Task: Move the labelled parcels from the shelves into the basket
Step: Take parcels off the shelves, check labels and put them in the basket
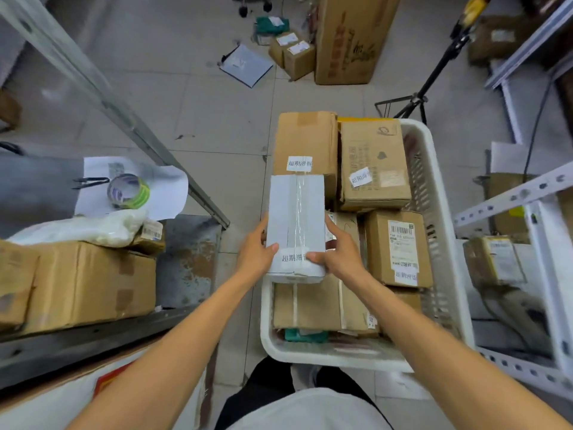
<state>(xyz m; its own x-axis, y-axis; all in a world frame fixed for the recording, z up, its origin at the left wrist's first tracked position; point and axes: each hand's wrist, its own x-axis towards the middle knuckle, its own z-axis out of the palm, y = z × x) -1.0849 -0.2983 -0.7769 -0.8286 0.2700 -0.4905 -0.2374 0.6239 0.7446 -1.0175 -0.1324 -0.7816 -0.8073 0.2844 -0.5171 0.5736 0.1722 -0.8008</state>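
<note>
A white labelled parcel [296, 218] is held over the left side of the white plastic basket [434, 212], above the cardboard boxes packed inside. My left hand [255, 252] grips its left edge with the thumb on the label. My right hand [339, 252] grips its right edge, thumb on top near the label. The basket holds several brown labelled boxes, among them a tall one [305, 141] at the far left and one with a barcode label [398, 246] on the right.
A grey metal shelf [186, 262] on the left carries a large brown box [83, 283], a plastic bag, a tape roll [128, 191] and paper. White shelving [527, 193] with parcels stands on the right. Boxes and a tripod [434, 72] sit on the floor ahead.
</note>
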